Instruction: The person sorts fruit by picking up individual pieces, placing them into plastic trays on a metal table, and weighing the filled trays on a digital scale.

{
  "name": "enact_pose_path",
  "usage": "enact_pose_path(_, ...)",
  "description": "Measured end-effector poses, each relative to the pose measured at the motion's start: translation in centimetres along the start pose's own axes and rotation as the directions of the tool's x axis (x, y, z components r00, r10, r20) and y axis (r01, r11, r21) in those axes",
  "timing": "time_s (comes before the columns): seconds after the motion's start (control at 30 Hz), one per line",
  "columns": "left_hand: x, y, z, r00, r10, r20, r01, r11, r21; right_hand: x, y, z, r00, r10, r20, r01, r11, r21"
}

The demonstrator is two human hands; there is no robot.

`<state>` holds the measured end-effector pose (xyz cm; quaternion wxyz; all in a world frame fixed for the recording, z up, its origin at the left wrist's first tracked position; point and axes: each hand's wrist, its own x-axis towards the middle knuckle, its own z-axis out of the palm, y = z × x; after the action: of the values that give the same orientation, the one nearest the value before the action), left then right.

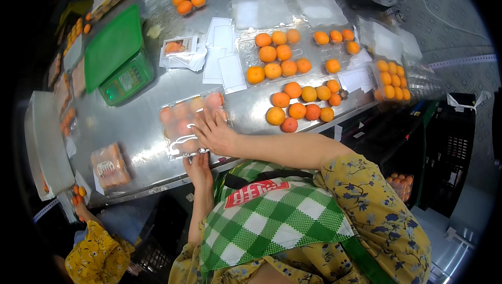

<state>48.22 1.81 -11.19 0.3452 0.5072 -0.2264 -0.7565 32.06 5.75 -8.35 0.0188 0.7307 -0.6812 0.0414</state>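
A clear plastic clamshell box (184, 127) filled with round orange fruits lies near the front edge of the metal table. My right hand (213, 133) rests on the right part of its lid, palm down with the fingers spread. At the box's near edge is my left hand (199, 168), palm up, gripping the rim from below; its fingertips are partly hidden. Loose orange fruits (297, 110) are grouped on the table to the right of the box. Behind them, an open clear tray (245, 50) holds several more fruits.
A green weighing scale (125, 82) stands at the left, near printed cards (178, 46) and white cards (231, 70). A closed fruit pack (110, 166) sits at the front left. Filled box (392, 80) lies right. Another person's hand (81, 209) reaches towards fruits at lower left.
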Motion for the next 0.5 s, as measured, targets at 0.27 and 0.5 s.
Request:
enact_pose_path(0.27,-0.9,-0.7,0.7,0.984,0.1,0.15,-0.106,0.994,0.033,1.6,0.7,-2.5,0.948,-0.136,0.286,0.115,0.989,0.089)
enact_pose_path(0.5,-0.6,-0.9,1.5,0.967,0.209,0.146,-0.207,0.978,-0.033,2.3,-0.1,-1.7,0.962,-0.152,0.228,0.134,0.986,0.096)
